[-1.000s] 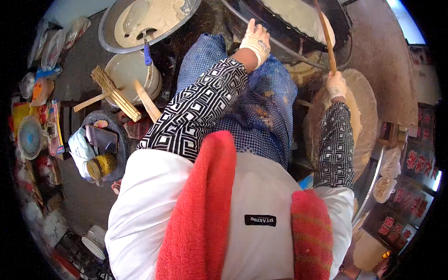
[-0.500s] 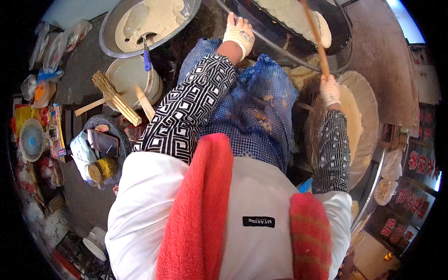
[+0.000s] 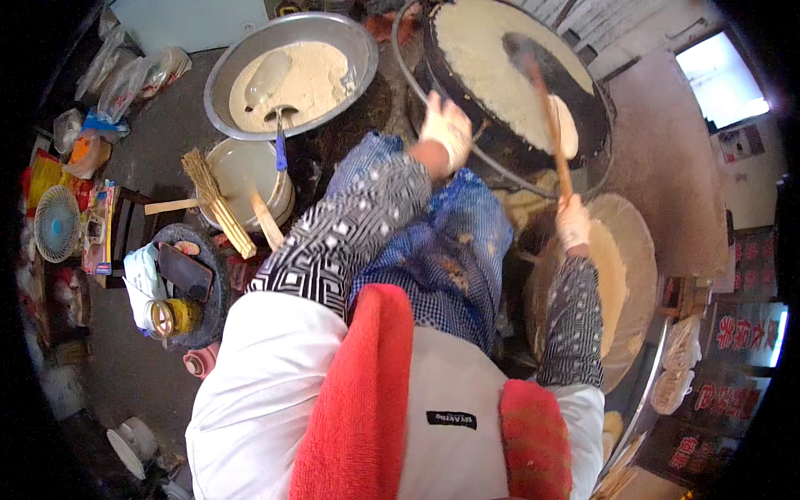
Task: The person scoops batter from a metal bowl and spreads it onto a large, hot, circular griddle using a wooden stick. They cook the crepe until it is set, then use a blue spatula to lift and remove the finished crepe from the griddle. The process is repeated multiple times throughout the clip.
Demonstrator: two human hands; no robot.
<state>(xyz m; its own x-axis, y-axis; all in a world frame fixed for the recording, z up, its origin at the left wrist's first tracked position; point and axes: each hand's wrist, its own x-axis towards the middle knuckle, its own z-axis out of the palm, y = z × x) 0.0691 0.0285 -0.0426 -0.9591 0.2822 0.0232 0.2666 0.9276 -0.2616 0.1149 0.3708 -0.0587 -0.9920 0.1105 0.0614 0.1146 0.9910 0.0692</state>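
Observation:
My right hand (image 3: 572,225), in a pale glove, is wrapped round a long wooden stick (image 3: 557,146). The stick reaches over a round black griddle (image 3: 497,157), its far end blurred near the middle. A pale batter layer (image 3: 475,62) covers much of the griddle around a dark patch with faint steam. Beside the stick, at the griddle's near right, lies a pale oblong lump (image 3: 564,129). My left hand (image 3: 447,133), also gloved, is open and slightly blurred above my knee, by the metal ring (image 3: 500,171) around the griddle. Nothing shows in it.
A metal basin (image 3: 364,62) of pale batter holds a blue-handled ladle (image 3: 281,150). A whitish bucket (image 3: 287,196) carries a straw brush (image 3: 218,204) and wooden pieces. Right of my knees stands a lined wide container (image 3: 642,250) with batter. A stool (image 3: 218,275) bears a phone and a jar.
The view has tilted, showing more of the griddle. The stick's far end now lies over the griddle's middle. My left hand has shifted slightly; my right hand still grips the stick.

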